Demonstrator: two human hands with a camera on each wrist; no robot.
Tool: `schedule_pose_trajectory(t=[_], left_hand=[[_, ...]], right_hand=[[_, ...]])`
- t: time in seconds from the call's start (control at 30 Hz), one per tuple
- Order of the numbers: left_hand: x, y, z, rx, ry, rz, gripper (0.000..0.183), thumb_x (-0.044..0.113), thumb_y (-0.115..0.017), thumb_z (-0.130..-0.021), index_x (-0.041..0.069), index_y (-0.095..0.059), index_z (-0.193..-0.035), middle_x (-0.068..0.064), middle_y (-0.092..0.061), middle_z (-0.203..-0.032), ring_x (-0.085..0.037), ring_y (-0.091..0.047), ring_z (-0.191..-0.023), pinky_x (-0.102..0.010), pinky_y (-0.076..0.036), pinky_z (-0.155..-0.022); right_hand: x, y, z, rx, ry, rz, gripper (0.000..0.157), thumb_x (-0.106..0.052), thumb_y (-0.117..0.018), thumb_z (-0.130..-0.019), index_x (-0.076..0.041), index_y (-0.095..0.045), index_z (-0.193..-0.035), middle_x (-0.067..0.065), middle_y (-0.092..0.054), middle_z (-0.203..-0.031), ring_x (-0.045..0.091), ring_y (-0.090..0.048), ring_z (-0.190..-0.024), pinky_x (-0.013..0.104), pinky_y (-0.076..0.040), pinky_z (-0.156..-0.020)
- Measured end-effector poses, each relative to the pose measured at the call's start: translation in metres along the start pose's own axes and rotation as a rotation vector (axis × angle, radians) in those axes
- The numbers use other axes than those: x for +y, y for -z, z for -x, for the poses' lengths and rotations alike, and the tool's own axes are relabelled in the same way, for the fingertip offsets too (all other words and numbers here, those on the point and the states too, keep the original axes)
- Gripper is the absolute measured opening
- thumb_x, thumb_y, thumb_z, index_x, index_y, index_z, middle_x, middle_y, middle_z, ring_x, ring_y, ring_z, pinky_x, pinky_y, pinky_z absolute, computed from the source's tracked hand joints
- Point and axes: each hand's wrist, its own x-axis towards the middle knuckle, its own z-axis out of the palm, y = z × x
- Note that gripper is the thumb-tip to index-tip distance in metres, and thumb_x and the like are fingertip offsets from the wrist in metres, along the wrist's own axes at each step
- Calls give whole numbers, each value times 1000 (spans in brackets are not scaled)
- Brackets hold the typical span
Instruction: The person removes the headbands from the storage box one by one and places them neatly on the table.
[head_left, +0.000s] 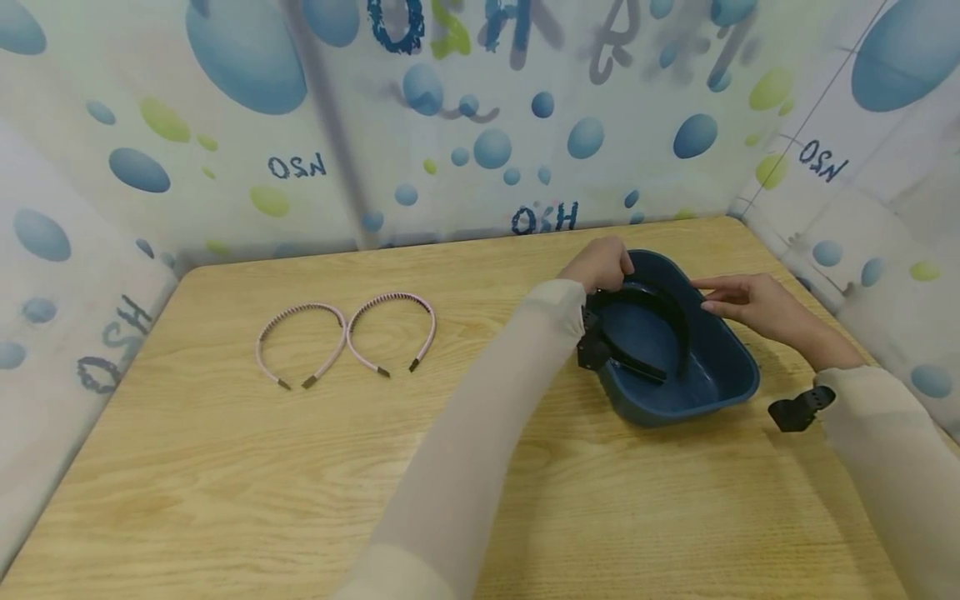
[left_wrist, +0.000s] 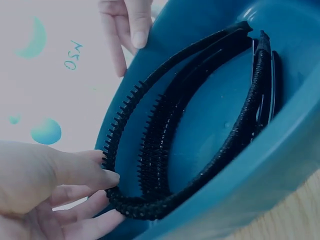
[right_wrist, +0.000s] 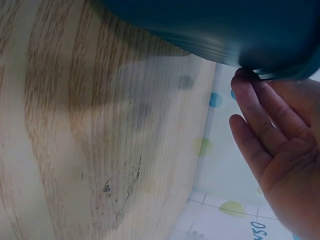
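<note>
Black headband [left_wrist: 212, 164] in the left grip [head_left: 600, 265], pinched between thumb and fingers at the 7 o'clock bend in the left wrist view, within the blue bin [head_left: 652, 410] near 11 o'clock. Against the bin's rim at 2 o'clock, with fairly straight fingers, the right grip [head_left: 753, 302]. Beneath the held band, at least 1 other headband [left_wrist: 162, 132], also black. On the wooden table [head_left: 300, 483], at 9 o'clock from the bin, 2 pink headbands [head_left: 347, 329], touching, ends towards 6 o'clock. Beyond, at 12 o'clock, a spotted backdrop [head_left: 315, 221].

Basin walls [head_left: 648, 415] block the black headbands [left_wrist: 165, 135] except from above.
</note>
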Motion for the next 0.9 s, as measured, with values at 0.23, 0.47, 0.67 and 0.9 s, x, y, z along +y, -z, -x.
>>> schedule_pose_trajectory(t=[0.23, 0.47, 0.67, 0.9], left_hand=[[-1, 6, 3, -2, -31, 39, 40, -6, -53, -87, 12, -62, -121, 0, -56, -123, -13, -53, -92, -24, -46, -59], [-1, 12, 3, -12, -89, 30, 43, -9, -55, -85, 12, -62, -121, -1, -58, -121, -13, -51, -79, -21, -43, -55], [2, 20, 9, -27, -146, 15, 44, -11, -54, -83, 9, -60, -122, -5, -58, -119, -13, -52, -88, -22, -37, -51], [6, 31, 18, -14, -184, 9, 42, -9, -55, -84, 9, -61, -121, -6, -58, -119, -14, -54, -103, -22, -38, -53]], right_hand=[[-1, 0, -1, 1, -4, -5, 39, -8, -56, -92, 6, -50, -127, 25, -62, -100, -2, -58, -77, 19, -48, -63], [-3, 0, 1, 6, -7, -14, 39, -10, -55, -92, 6, -50, -127, 25, -63, -100, -6, -56, -76, 18, -47, -63], [0, 0, 2, -9, 18, -31, 40, -11, -54, -93, 8, -48, -128, 28, -61, -102, -10, -54, -78, 15, -46, -63], [-2, 0, 2, -6, 12, -24, 39, -10, -54, -93, 7, -49, -128, 27, -61, -102, -10, -54, -77, 15, -46, -63]])
